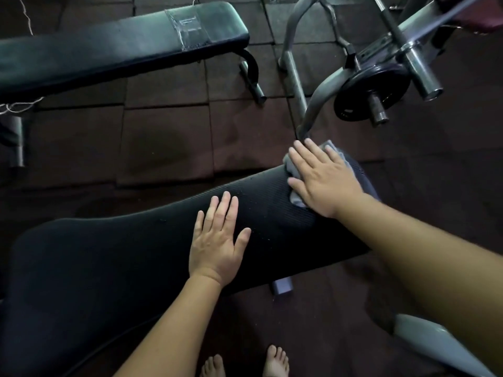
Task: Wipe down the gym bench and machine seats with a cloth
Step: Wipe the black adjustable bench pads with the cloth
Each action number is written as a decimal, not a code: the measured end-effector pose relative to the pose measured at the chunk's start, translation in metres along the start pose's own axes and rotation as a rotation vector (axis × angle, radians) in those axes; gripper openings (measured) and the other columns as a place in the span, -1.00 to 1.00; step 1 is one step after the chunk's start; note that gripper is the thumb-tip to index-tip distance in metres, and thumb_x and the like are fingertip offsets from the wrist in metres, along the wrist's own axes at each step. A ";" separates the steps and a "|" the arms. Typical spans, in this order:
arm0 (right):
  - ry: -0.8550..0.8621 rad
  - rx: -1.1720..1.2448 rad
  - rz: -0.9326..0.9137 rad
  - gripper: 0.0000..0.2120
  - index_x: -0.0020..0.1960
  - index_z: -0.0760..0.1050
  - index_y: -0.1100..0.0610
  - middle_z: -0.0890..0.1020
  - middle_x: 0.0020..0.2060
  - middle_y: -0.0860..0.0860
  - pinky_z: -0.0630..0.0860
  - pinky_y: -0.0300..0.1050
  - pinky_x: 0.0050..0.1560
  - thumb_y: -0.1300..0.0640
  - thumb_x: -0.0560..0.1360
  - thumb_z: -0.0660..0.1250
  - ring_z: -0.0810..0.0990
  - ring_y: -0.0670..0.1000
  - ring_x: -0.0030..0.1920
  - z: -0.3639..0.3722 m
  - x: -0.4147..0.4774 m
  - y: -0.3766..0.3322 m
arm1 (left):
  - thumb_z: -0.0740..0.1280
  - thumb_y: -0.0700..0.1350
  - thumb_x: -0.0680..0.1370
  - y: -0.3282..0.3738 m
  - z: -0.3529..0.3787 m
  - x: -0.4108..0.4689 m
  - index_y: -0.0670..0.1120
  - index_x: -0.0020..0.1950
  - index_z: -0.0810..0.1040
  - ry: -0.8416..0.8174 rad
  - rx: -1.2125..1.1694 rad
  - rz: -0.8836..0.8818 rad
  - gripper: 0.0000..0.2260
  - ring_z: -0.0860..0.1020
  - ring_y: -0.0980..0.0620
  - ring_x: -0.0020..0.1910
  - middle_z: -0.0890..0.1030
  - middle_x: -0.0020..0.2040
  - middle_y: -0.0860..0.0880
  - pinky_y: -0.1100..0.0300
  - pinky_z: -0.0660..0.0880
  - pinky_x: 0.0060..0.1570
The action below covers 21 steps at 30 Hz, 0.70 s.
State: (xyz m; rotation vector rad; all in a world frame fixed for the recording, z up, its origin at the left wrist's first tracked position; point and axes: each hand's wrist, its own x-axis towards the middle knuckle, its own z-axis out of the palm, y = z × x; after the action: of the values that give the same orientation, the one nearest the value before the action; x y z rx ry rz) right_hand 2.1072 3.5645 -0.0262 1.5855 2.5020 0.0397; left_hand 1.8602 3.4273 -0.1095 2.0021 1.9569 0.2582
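Observation:
A black padded bench (114,257) runs from the lower left up to the right. Small water drops dot its surface. My right hand (324,180) lies flat with straight fingers on a grey cloth (296,198), pressing it onto the bench's narrow far end. Most of the cloth is hidden under the hand. My left hand (219,240) rests flat on the middle of the bench, fingers straight, holding nothing.
A second black flat bench (103,47) with a taped patch stands at the upper left. A grey machine frame (315,104) with a black weight plate (373,91) and steel bars stands at the upper right. Dark rubber floor tiles lie between. My bare feet (245,363) are at the bottom.

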 end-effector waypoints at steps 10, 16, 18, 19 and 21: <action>0.003 -0.019 -0.294 -0.29 0.63 0.22 0.13 0.26 0.61 0.06 0.13 0.16 0.55 -0.26 0.61 0.06 0.21 0.11 0.62 0.008 -0.075 0.018 | -0.12 0.29 0.68 -0.001 0.003 0.000 0.07 0.72 -0.05 0.031 -0.012 -0.005 -0.37 -0.23 0.14 0.67 -0.10 0.71 0.14 -0.05 -0.15 0.65; -0.006 0.071 0.044 -0.21 0.67 0.11 0.12 0.15 0.65 0.05 -0.01 0.14 0.61 -0.32 0.58 -0.12 0.03 0.08 0.66 -0.006 -0.006 0.036 | -0.12 0.28 0.68 0.000 0.001 -0.001 0.07 0.72 -0.05 0.034 -0.011 -0.002 -0.37 -0.22 0.14 0.67 -0.10 0.71 0.14 -0.02 -0.18 0.65; 0.023 0.052 -0.005 -0.23 0.65 0.15 0.16 0.18 0.64 0.08 0.06 0.17 0.59 -0.28 0.60 -0.06 0.07 0.11 0.65 0.000 -0.036 0.013 | -0.12 0.29 0.68 0.000 0.000 -0.002 0.07 0.72 -0.05 0.022 -0.011 -0.006 -0.37 -0.22 0.13 0.67 -0.11 0.71 0.14 -0.02 -0.19 0.65; 0.029 0.033 -0.072 -0.25 0.65 0.17 0.16 0.20 0.64 0.09 0.11 0.19 0.58 -0.27 0.61 -0.03 0.11 0.12 0.65 0.003 -0.057 0.002 | -0.13 0.29 0.67 0.001 -0.002 -0.001 0.07 0.72 -0.05 0.013 -0.010 -0.008 -0.36 -0.23 0.13 0.67 -0.12 0.71 0.14 -0.02 -0.20 0.65; -0.014 0.015 -0.241 -0.27 0.65 0.17 0.13 0.19 0.64 0.06 0.16 0.18 0.56 -0.27 0.62 0.00 0.13 0.10 0.64 0.008 -0.091 -0.008 | -0.15 0.32 0.66 0.001 -0.005 -0.001 0.08 0.72 -0.08 -0.017 -0.017 -0.009 -0.34 -0.26 0.14 0.66 -0.14 0.71 0.14 0.01 -0.24 0.64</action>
State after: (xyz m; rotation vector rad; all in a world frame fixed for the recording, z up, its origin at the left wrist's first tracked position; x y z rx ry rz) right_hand 2.1390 3.4783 -0.0223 1.2734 2.6675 -0.0221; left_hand 1.8592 3.4268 -0.1044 1.9787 1.9462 0.2542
